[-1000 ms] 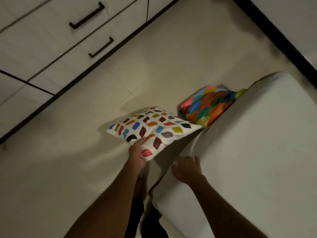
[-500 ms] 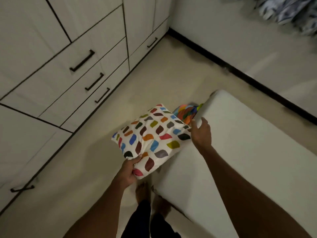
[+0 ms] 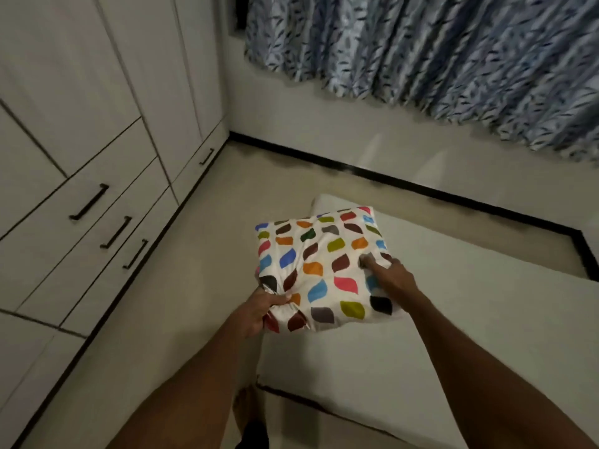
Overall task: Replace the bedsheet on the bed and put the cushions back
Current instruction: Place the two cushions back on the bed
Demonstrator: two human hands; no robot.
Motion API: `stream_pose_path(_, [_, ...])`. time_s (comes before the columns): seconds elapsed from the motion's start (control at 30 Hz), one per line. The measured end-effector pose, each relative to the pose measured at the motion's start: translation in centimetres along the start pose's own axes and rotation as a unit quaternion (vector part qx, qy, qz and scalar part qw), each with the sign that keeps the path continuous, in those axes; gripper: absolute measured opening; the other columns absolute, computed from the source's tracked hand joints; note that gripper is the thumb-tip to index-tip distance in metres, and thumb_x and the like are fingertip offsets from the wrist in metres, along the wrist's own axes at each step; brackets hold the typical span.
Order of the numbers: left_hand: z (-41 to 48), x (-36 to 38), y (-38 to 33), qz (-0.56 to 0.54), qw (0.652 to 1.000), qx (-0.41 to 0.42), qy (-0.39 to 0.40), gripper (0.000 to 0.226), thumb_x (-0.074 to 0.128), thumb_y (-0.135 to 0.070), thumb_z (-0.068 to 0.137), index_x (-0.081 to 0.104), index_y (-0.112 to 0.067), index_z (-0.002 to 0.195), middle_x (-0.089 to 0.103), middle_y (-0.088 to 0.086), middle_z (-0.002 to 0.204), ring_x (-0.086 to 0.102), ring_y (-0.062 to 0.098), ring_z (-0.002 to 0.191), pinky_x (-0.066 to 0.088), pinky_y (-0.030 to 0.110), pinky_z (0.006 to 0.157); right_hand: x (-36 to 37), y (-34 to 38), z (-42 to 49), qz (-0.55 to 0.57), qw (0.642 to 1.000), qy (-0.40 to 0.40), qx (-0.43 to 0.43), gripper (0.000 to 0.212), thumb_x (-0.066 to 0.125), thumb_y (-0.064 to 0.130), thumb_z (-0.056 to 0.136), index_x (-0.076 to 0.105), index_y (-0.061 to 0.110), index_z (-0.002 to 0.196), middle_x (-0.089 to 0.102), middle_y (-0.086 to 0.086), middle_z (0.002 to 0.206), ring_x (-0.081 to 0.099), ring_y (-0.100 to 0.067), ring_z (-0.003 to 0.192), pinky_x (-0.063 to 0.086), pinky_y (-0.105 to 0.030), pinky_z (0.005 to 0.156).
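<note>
No text, label, brand, number or sign is legible in the head view. The cushion [image 3: 324,264] carries a print of coloured leaf shapes only, and the curtain [image 3: 421,50] a leaf pattern only. Neither bears characters.

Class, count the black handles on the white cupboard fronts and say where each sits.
4. Three sit in a diagonal row at left: upper handle, middle handle, lower handle. A fourth handle sits farther back, near the room's corner. Others may be out of frame.
</note>
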State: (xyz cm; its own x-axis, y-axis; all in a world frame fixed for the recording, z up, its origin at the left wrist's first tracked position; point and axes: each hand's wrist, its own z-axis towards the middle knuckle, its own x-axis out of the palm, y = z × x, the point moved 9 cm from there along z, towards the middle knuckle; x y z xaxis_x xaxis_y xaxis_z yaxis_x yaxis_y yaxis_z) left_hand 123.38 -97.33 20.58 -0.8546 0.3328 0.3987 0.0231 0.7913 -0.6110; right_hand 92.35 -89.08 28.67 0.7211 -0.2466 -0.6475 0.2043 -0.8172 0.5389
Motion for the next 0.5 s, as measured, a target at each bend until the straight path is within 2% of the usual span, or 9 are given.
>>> stream_pose_path(0.1, [-0.9,3.9,2.5,0.059,0.998,0.017,-0.003,0.055,0.081,0.001,0.085,0.06,-0.011,0.134,0.075,0.014,0.122,0.071,0.036,0.114,0.055,0.058,0.1,-4.6,-6.2,-2.4,0.097,0.995,-0.031,-0.019,0.088,0.076,0.085,0.06,0.056,0.031,0.127,0.071,0.003,0.115,0.071,-0.023,0.098,0.06,-0.046,0.092])
stream_pose_path(0.17, [-2.3,7.0,4.3,0.12,0.991,0.038,-0.054,0.051,0.078,0.009,0.08,0.064,-0.004,0.127,0.078,0.014,0.105,0.073,0.037,0.101,0.057,0.058,0.096,-7.0,-10.4,-4.7,0.153,0.987,-0.044,-0.037,0.081,0.082,0.074,0.06,0.06,0.028,0.123,0.073,0.004,0.111,0.073,-0.022,0.096,0.063,-0.044,0.087])
stream_pose_path(0.23, [-4.4,10.3,5.5,0.154,0.978,0.076,-0.114,0.047,0.072,0.016,0.072,0.065,-0.006,0.113,0.074,0.009,0.093,0.071,0.031,0.088,0.062,0.048,0.08,-8.7,-13.8,-7.2,0.198,0.977,-0.04,-0.06,0.076,0.084,0.069,0.063,0.062,0.027,0.122,0.077,0.005,0.108,0.076,-0.02,0.096,0.064,-0.044,0.083])
stream_pose_path(0.27, [-5.7,13.6,6.6,0.162,0.975,0.1,-0.111,0.051,0.071,0.015,0.067,0.065,-0.009,0.111,0.072,0.007,0.093,0.069,0.029,0.086,0.06,0.04,0.071,-10.4,-17.0,-8.8,0.227,0.971,-0.044,-0.061,0.073,0.086,0.066,0.065,0.062,0.028,0.123,0.077,0.006,0.108,0.077,-0.019,0.096,0.065,-0.045,0.083])
stream_pose_path(0.3, [-6.3,15.4,7.3,0.169,0.973,0.116,-0.106,0.057,0.071,0.009,0.06,0.065,-0.009,0.113,0.072,0.007,0.096,0.069,0.03,0.089,0.057,0.033,0.066,-11.2,-19.0,-9.6,0.246,0.966,-0.05,-0.062,0.071,0.088,0.061,0.066,0.061,0.03,0.124,0.077,0.006,0.108,0.077,-0.019,0.095,0.065,-0.046,0.082])
stream_pose_path(0.37, [-7.2,21.0,9.7,0.18,0.972,0.136,-0.072,0.07,0.068,-0.007,0.049,0.066,-0.007,0.118,0.073,0.006,0.099,0.069,0.037,0.099,0.055,0.03,0.066,-14.7,-25.5,-11.7,0.29,0.952,-0.095,-0.037,0.071,0.09,0.052,0.064,0.058,0.032,0.125,0.077,0.008,0.108,0.077,-0.018,0.094,0.065,-0.046,0.081])
stream_pose_path(0.5, [-7.4,29.6,14.7,0.186,0.972,0.144,-0.024,0.064,0.077,-0.04,0.067,0.061,-0.023,0.127,0.075,0.005,0.116,0.072,0.03,0.104,0.062,0.046,0.086,-21.1,-35.5,-15.1,0.335,0.927,-0.169,-0.007,0.073,0.091,0.054,0.063,0.057,0.032,0.124,0.076,0.007,0.11,0.077,-0.018,0.096,0.065,-0.045,0.081])
